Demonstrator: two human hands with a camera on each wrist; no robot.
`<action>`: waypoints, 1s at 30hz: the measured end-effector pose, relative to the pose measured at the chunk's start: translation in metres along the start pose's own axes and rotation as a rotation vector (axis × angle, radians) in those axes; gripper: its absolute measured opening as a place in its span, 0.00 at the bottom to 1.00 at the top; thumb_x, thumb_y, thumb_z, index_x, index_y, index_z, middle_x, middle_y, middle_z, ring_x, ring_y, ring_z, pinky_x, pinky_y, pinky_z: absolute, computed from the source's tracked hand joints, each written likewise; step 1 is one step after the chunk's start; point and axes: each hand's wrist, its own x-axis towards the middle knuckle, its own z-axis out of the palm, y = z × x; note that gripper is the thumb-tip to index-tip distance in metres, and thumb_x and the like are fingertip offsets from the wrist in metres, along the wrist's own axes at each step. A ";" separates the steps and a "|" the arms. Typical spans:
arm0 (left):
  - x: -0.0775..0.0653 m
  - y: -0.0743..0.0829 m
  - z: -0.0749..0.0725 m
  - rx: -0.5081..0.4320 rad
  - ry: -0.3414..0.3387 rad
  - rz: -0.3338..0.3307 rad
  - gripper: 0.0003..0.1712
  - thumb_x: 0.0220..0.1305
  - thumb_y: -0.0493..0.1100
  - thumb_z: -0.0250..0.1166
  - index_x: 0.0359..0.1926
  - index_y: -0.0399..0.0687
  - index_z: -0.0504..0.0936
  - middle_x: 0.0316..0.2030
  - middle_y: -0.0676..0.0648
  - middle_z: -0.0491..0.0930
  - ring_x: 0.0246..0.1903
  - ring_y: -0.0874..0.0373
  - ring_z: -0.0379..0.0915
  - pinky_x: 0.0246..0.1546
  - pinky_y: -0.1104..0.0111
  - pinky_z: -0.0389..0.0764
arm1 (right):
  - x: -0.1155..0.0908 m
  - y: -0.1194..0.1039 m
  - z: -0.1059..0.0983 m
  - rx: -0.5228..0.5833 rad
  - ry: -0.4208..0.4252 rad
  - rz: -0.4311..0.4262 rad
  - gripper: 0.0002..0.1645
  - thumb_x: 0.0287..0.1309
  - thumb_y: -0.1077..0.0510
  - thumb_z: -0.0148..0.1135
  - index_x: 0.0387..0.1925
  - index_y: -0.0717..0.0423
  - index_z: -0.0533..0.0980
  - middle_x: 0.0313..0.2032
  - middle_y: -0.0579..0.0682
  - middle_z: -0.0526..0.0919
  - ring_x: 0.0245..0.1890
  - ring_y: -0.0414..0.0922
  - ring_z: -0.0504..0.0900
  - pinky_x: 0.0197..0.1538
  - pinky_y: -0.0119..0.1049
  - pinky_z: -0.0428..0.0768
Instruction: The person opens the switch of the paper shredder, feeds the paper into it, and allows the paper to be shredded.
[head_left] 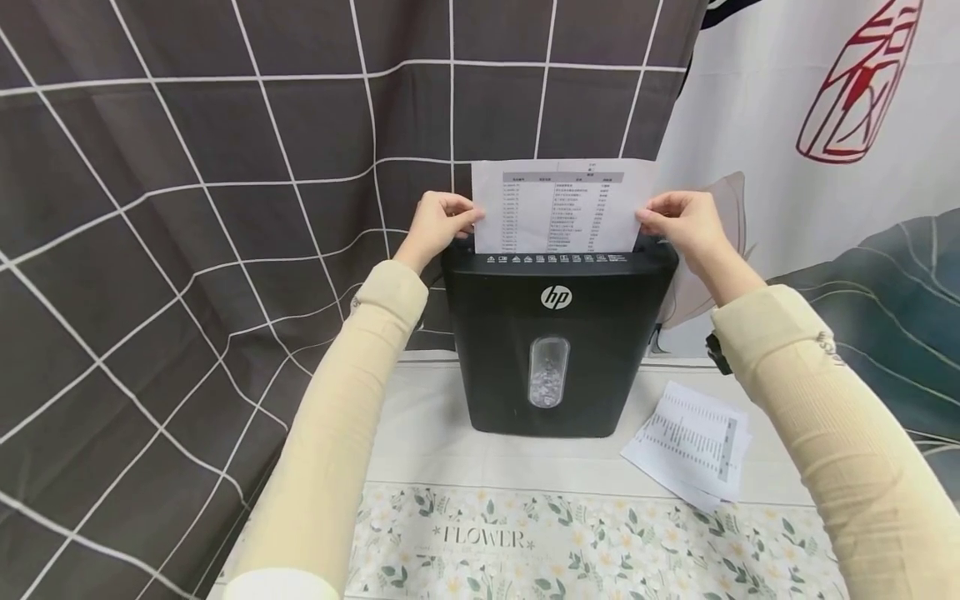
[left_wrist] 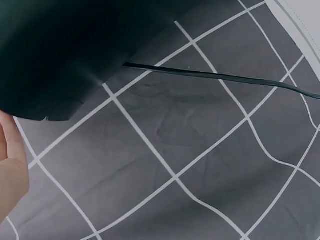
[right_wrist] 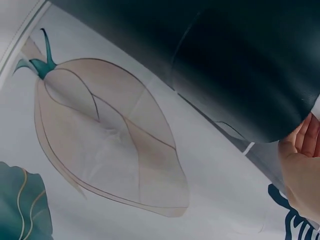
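Both left hand (head_left: 441,222) and right hand (head_left: 688,222) pinch a printed sheet (head_left: 564,208).

The left hand (head_left: 442,223) and right hand (head_left: 686,223) pinch opposite side edges of a printed sheet (head_left: 562,208), upright at the top of a black HP shredder (head_left: 495,350). Pale shreds (head_left: 547,387) show through its front window. Beside it, to the right, overlapping papers (head_left: 686,446) lie on the table (head_left: 431,417). A dark checked curtain (head_left: 225,117) hangs behind; a flowered strip (head_left: 622,550) reads "FLOWER".
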 end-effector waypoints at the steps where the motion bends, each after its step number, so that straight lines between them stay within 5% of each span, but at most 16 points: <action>1: 0.000 -0.001 0.001 0.005 -0.003 -0.001 0.10 0.58 0.36 0.67 0.36 0.30 0.84 0.24 0.47 0.84 0.19 0.66 0.77 0.28 0.74 0.82 | 0.000 0.001 0.000 -0.012 -0.001 0.004 0.05 0.57 0.59 0.63 0.32 0.59 0.80 0.19 0.29 0.77 0.21 0.27 0.78 0.31 0.15 0.76; 8: -0.002 -0.004 0.004 0.076 -0.010 -0.005 0.10 0.57 0.37 0.67 0.35 0.31 0.84 0.27 0.42 0.85 0.21 0.62 0.78 0.27 0.77 0.81 | 0.002 0.008 0.002 -0.087 -0.019 0.013 0.14 0.58 0.58 0.62 0.39 0.68 0.76 0.19 0.29 0.76 0.22 0.27 0.77 0.32 0.14 0.75; 12: -0.003 -0.005 0.005 0.130 -0.004 -0.009 0.09 0.56 0.37 0.68 0.34 0.31 0.85 0.28 0.41 0.85 0.24 0.57 0.79 0.26 0.80 0.78 | 0.002 0.012 0.003 -0.070 -0.031 -0.008 0.08 0.57 0.61 0.63 0.34 0.64 0.78 0.18 0.28 0.76 0.21 0.26 0.77 0.31 0.14 0.76; 17: -0.004 -0.009 0.007 0.173 -0.035 -0.005 0.10 0.56 0.36 0.67 0.34 0.30 0.84 0.29 0.40 0.84 0.21 0.67 0.73 0.28 0.81 0.74 | 0.001 0.015 0.005 -0.067 -0.048 -0.030 0.04 0.57 0.65 0.62 0.28 0.61 0.76 0.16 0.28 0.75 0.19 0.24 0.77 0.29 0.15 0.76; 24: -0.005 -0.012 0.011 0.152 -0.059 0.007 0.09 0.57 0.35 0.67 0.34 0.30 0.82 0.29 0.40 0.83 0.22 0.71 0.70 0.29 0.81 0.71 | 0.002 0.016 0.008 -0.070 -0.039 -0.064 0.06 0.57 0.67 0.62 0.31 0.69 0.74 0.17 0.28 0.75 0.19 0.25 0.76 0.28 0.16 0.77; 30: -0.005 -0.012 0.012 0.110 -0.044 0.009 0.09 0.56 0.35 0.67 0.35 0.30 0.82 0.27 0.42 0.81 0.22 0.70 0.70 0.28 0.80 0.73 | 0.004 0.017 0.009 -0.051 -0.020 -0.080 0.05 0.56 0.67 0.62 0.26 0.61 0.75 0.16 0.27 0.74 0.19 0.26 0.74 0.26 0.17 0.76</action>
